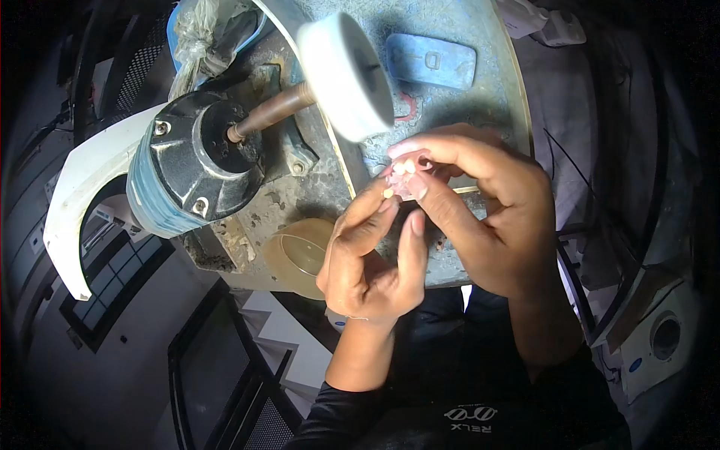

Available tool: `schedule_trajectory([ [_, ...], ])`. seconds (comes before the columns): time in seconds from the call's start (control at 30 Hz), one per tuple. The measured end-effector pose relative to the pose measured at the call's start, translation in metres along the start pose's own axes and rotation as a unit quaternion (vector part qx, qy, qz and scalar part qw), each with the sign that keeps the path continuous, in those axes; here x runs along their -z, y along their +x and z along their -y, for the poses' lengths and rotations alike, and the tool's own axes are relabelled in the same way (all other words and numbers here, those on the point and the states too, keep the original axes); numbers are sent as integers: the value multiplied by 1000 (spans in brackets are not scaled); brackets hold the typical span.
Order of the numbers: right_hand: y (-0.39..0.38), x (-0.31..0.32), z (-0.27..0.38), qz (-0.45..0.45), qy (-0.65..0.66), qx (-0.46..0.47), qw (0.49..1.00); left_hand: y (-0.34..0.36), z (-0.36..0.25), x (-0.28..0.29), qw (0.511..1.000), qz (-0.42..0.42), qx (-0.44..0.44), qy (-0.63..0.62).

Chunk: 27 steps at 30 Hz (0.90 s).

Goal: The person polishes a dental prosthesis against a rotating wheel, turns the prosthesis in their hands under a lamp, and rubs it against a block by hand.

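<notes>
So, nearest to me are my own forearms in black sleeves, coming up from the bottom edge, both hands meeting in the middle over the bench. My left hand point(371, 259) is mostly curled, thumb and forefinger pinched together on a tiny pale tooth point(388, 193) right at the fingertips, the other fingers folded out of the way so I can see what I'm doing. My right hand point(491, 217) is wrapped round a small pink denture point(405, 180), thumb underneath and fingers over the top, closed firmly but leaving the tooth row showing toward me. I reckon that's why it's tipped up like that, so the gap faces the left fingertips. The tooth is touching or just about touching the pink base; can't tell which.

Just beyond my left hand sits a round clear dish point(300, 255) on the edge of the worn blue-grey bench point(480, 97), close by, handy for loose bits I'd guess. It looks empty, but it's hard to say.

Further out is the polishing motor point(187, 169), black end cap, shaft running to a white buff wheel point(345, 75) that hangs just above my hands. A blue block point(431, 61) lies behind it, and a crumpled plastic bag point(199, 37) sits at the far left.
</notes>
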State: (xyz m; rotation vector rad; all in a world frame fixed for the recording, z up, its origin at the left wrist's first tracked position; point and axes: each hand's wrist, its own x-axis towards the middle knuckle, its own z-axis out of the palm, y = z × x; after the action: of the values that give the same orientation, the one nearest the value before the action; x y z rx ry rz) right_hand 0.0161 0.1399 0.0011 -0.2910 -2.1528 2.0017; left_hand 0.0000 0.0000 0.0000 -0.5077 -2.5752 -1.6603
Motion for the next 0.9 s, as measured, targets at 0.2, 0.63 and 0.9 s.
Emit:
schedule_trajectory([
  [0.2,0,5,12,9,172,-162,972,15,1,7,995,-8,56,-84],
  [0.63,7,27,6,97,61,-85,990,16,11,-1,918,37,208,-336],
  [0.9,9,23,4,76,63,-58,993,15,17,-10,877,-4,214,-431],
])
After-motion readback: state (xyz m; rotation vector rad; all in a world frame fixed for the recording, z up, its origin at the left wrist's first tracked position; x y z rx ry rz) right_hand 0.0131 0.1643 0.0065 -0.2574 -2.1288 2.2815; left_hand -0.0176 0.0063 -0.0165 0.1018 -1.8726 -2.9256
